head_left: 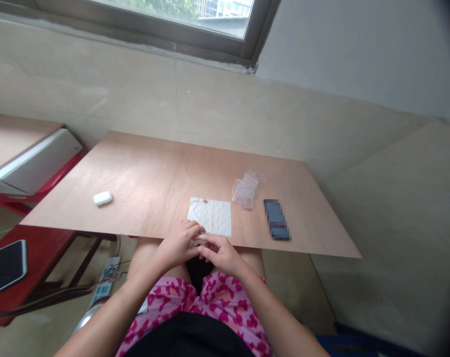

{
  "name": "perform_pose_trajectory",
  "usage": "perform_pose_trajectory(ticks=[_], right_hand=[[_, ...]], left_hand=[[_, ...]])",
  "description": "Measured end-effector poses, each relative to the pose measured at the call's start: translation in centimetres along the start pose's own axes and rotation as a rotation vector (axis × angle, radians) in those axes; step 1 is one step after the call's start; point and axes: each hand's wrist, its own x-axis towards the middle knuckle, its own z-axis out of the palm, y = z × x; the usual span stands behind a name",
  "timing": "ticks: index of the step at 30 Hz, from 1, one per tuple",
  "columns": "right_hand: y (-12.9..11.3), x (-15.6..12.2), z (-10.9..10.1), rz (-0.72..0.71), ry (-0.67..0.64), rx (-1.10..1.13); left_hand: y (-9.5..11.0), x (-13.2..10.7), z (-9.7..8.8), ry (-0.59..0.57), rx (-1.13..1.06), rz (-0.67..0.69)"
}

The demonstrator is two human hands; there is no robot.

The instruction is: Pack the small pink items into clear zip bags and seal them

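The left hand [178, 244] and the right hand [221, 254] meet at the near edge of the desk, both closed in a tight pinch, their fingers curled inward around a small pale sliver of thin material [198, 241]. The fingers hide most of it, so its exact shape and material cannot be told. It looks light and soft, likely to flex or slip, and would probably be best held by its edges between the fingertips.

Just beyond the fingers lies a crinkled white rectangular sheet of tissue-like paper [210, 218], with a tiny pinkish-red bead [204, 201] at its far edge. Just to the right of the sheet is a small stack of clear plastic zip bags [244, 192], thin and glossy. Further right, a dark blue rectangular phone [276, 219] lies flat, its surface blurred out.

Well to the left, a white rounded plastic earbud case [102, 198] sits alone on the smooth, pale wood-grain desk [143, 171]. Beyond the desk's left corner stands a red side table [31, 253] carrying a black slate-like tablet [8, 266] with a white rim. Below the hands, pink heart-print shorts [225, 297] cover the person's lap.
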Motion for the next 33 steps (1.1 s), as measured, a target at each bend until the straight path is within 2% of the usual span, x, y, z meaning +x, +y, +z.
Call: perform_pose_trajectory(ticks=[2, 4, 7, 11, 16, 22, 27, 31, 33], right_hand=[[0.2, 0.7, -0.9, 0.005, 0.075, 0.003], [0.3, 2.3, -2.2, -0.007, 0.230, -0.072], [0.5, 5.7, -4.4, -0.060, 0.457, -0.428], [0.7, 9.8, -5.6, -0.043, 0.478, -0.767], [1.4, 11.8, -5.1, -0.014, 0.476, -0.901], [1.6, 12.0, -4.9, 0.003, 0.447, -0.932], [1.3, 11.9, -5.3, -0.007, 0.480, -0.921], [0.7, 11.6, -4.8, 0.004, 0.541, -0.714], [0.2, 11.3, -4.0, 0.018, 0.522, -0.560]], left_hand=[[-0.6, 0.3, -0.3, 0.045, 0.014, -0.022], [-1.9, 0.9, -0.8, 0.121, 0.067, -0.048], [-4.4, 2.2, -1.3, 0.212, 0.165, -0.099], [-6.6, 3.4, -1.5, 0.218, 0.201, -0.203], [-6.7, 3.3, -1.4, 0.184, 0.242, -0.248], [-6.9, 3.5, -1.4, 0.185, 0.210, -0.272], [-7.0, 3.4, -1.3, 0.199, 0.193, -0.277], [-6.9, 3.3, -1.3, 0.197, 0.191, -0.282], [-7.0, 3.3, -1.2, 0.204, 0.186, -0.281]])
